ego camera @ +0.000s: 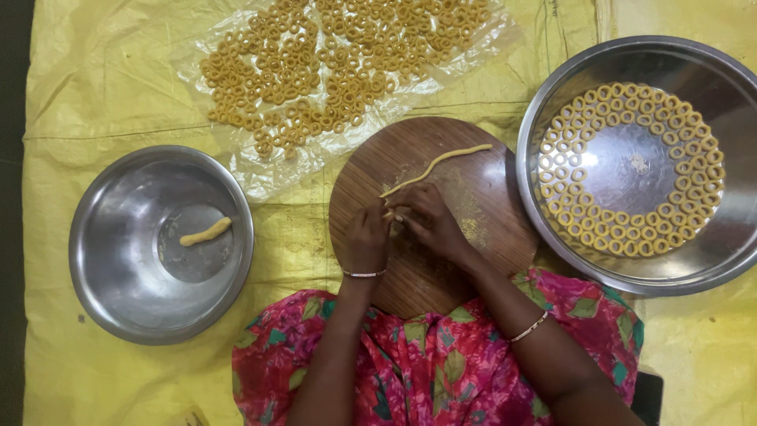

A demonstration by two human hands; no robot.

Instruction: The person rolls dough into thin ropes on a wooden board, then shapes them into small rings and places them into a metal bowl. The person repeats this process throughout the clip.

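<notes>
A thin yellow dough rope (438,163) lies across a round wooden board (481,201). My left hand (367,238) and my right hand (426,221) meet at the rope's near end, fingertips pinching it together. Whether a ring is formed between the fingers is hidden. Both wrists wear thin bangles.
A steel plate (733,95) on the right holds several dough rings set in circles. A steel bowl (102,260) on the left holds one dough lump (206,231). Many dough rings (331,63) lie on clear plastic at the top. Yellow sheet (95,95) covers the floor.
</notes>
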